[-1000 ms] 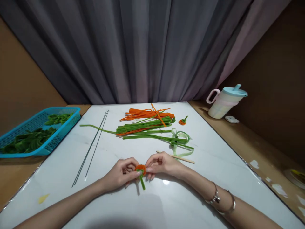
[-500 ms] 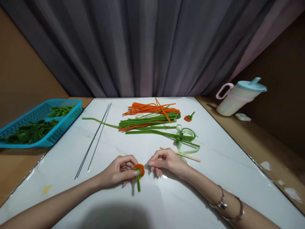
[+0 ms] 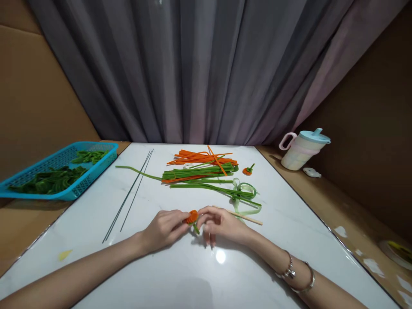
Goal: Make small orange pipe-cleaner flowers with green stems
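My left hand (image 3: 168, 226) is closed, pinching a small orange pipe-cleaner pumpkin (image 3: 192, 216) with a green stem end (image 3: 196, 228) hanging from its lower side. Close against the pumpkin's right side is my right hand (image 3: 219, 222), its fingers loosely curved and apart; whether a fingertip touches it I cannot tell. Beyond the hands lie bundles of orange pipe cleaners (image 3: 193, 157) and green pipe cleaners (image 3: 199, 171). A similar small pumpkin (image 3: 247, 171) rests at their right. A thin wooden stick (image 3: 247, 217) lies partly behind my right hand, near a pale green ribbon (image 3: 254, 210).
At the left stands a blue basket (image 3: 72, 191) holding green leaf-like pieces (image 3: 51, 179). Thin dark wires (image 3: 128, 197) and a yellow scrap (image 3: 65, 255) lie on the white tabletop (image 3: 148, 279). A lidded cup (image 3: 302, 150) and a tape roll (image 3: 397, 254) are at the right.
My left hand has turned palm down and tipped the pumpkin, so its orange ribbed side faces up. My right hand has come in close to it. The camera view has shifted.
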Available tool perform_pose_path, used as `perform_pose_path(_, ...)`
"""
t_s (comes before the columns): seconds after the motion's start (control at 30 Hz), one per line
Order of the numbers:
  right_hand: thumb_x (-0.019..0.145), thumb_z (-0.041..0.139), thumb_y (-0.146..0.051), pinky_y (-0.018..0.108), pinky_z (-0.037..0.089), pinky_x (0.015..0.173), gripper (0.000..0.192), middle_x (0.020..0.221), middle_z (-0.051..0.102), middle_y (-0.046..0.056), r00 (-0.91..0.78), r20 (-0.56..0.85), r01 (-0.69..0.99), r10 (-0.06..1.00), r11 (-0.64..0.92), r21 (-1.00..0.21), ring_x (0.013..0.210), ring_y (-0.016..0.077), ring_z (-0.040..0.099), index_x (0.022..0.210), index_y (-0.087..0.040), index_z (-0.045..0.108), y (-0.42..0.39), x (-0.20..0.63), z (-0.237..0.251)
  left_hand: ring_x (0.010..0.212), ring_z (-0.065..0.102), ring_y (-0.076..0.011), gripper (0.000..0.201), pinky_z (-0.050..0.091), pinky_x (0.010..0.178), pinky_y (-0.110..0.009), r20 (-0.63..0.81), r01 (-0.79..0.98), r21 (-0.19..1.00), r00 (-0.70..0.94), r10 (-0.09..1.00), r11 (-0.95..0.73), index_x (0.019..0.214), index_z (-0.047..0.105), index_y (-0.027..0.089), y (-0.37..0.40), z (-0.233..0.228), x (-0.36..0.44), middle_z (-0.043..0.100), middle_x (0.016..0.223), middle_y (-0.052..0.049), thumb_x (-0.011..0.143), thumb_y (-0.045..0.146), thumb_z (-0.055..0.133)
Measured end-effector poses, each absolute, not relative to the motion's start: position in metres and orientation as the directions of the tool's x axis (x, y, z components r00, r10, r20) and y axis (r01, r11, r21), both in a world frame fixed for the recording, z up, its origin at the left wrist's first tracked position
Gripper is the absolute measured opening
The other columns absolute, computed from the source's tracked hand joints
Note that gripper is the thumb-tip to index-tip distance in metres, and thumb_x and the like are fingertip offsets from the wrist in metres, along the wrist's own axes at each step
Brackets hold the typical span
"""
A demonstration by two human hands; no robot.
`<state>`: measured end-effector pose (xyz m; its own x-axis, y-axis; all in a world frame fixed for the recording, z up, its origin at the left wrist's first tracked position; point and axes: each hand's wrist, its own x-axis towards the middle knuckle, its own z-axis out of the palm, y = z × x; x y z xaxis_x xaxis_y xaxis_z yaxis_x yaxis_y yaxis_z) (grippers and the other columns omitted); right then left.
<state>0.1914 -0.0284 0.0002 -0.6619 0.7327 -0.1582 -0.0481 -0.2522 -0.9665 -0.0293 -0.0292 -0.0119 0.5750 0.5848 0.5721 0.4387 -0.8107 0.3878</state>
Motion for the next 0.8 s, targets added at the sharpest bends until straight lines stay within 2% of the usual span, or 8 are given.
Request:
perform_pose_path(0.1,0.068,0.075,-0.043,0.020,0.045,0.044,0.048,0.076,0.060,-0.001,-0.612,-0.121,0.054,0.781,-0.112,-0.992,0.049,0.0072,0.054,0.103,-0.017,0.054,-0.031,0.191,-0.004,0.060,0.058,-0.0136,0.018,0.043,0.055,-0.023,0.585,0.406,0.169,0.692,0.423,-0.898,0.102,0.059,0.017,-0.029,-0.009,-0.030,0.067,0.073,-0.006,0.088,0.017,0.047)
perform_pose_path(0.2,0.071,0.073,-0.043,0.021,0.044,0.050,0.048,0.069,0.057,-0.002,-0.547,0.020,0.234,0.837,0.176,-0.956,0.053,0.0079,0.050,0.107,-0.016,0.056,-0.035,0.190,-0.002,0.059,0.057,-0.0140,0.020,0.041,0.052,-0.023,0.588,0.389,0.027,0.738,0.329,-0.921,0.105,0.057,0.017,-0.029,-0.005,-0.031,0.068,0.077,-0.007,0.087,0.016,0.047)
perform_pose_path(0.33,0.078,0.067,-0.043,0.026,0.048,0.064,0.051,0.095,0.063,0.007,-0.603,0.254,0.293,0.756,0.507,-0.811,0.071,0.0128,0.056,0.120,-0.018,0.054,-0.040,0.188,0.003,0.059,0.056,-0.0141,0.022,0.043,0.054,-0.025,0.608,0.323,-0.056,0.761,0.225,-0.945,0.107,0.055,0.019,-0.029,-0.002,-0.031,0.067,0.080,-0.007,0.087,0.014,0.047)
perform_pose_path(0.4,0.082,0.062,-0.040,0.027,0.049,0.070,0.044,0.101,0.063,0.009,-0.611,0.333,0.263,0.718,0.582,-0.769,0.081,0.0154,0.059,0.119,-0.018,0.055,-0.043,0.187,0.005,0.066,0.058,-0.0152,0.024,0.047,0.061,-0.027,0.630,0.306,-0.009,0.741,0.232,-0.952,0.109,0.053,0.021,-0.030,-0.002,-0.030,0.067,0.084,-0.008,0.087,0.013,0.047)
perform_pose_path(0.47,0.085,0.060,-0.037,0.029,0.050,0.074,0.037,0.101,0.065,0.010,-0.573,0.392,0.265,0.720,0.615,-0.743,0.086,0.0170,0.061,0.116,-0.017,0.056,-0.045,0.186,0.005,0.076,0.060,-0.0175,0.027,0.049,0.068,-0.030,0.666,0.309,0.107,0.683,0.298,-0.945,0.112,0.048,0.019,-0.030,-0.004,-0.029,0.065,0.088,-0.009,0.085,0.013,0.050)
perform_pose_path(0.57,0.085,0.060,-0.036,0.029,0.051,0.074,0.032,0.097,0.066,0.010,-0.496,0.451,0.307,0.742,0.635,-0.709,0.084,0.0170,0.062,0.111,-0.017,0.057,-0.045,0.186,0.005,0.084,0.058,-0.0201,0.032,0.050,0.074,-0.034,0.675,0.298,0.323,0.593,0.439,-0.898,0.112,0.045,0.016,-0.028,-0.005,-0.029,0.062,0.091,-0.011,0.081,0.011,0.054)
perform_pose_path(0.63,0.085,0.061,-0.035,0.027,0.051,0.069,0.031,0.092,0.067,0.008,-0.463,0.486,0.329,0.741,0.653,-0.682,0.079,0.0159,0.062,0.109,-0.017,0.058,-0.044,0.186,0.004,0.087,0.057,-0.0210,0.032,0.048,0.077,-0.037,0.651,0.285,0.405,0.577,0.493,-0.869,0.112,0.046,0.016,-0.027,-0.003,-0.029,0.061,0.095,-0.011,0.080,0.012,0.052)
perform_pose_path(0.8,0.084,0.062,-0.033,0.024,0.050,0.062,0.032,0.091,0.067,0.007,-0.473,0.558,0.320,0.682,0.723,-0.613,0.071,0.0131,0.060,0.110,-0.017,0.056,-0.044,0.187,-0.002,0.094,0.056,-0.0221,0.032,0.046,0.081,-0.038,0.635,0.248,0.389,0.625,0.454,-0.887,0.115,0.046,0.014,-0.026,-0.002,-0.030,0.061,0.100,-0.012,0.084,0.012,0.052)
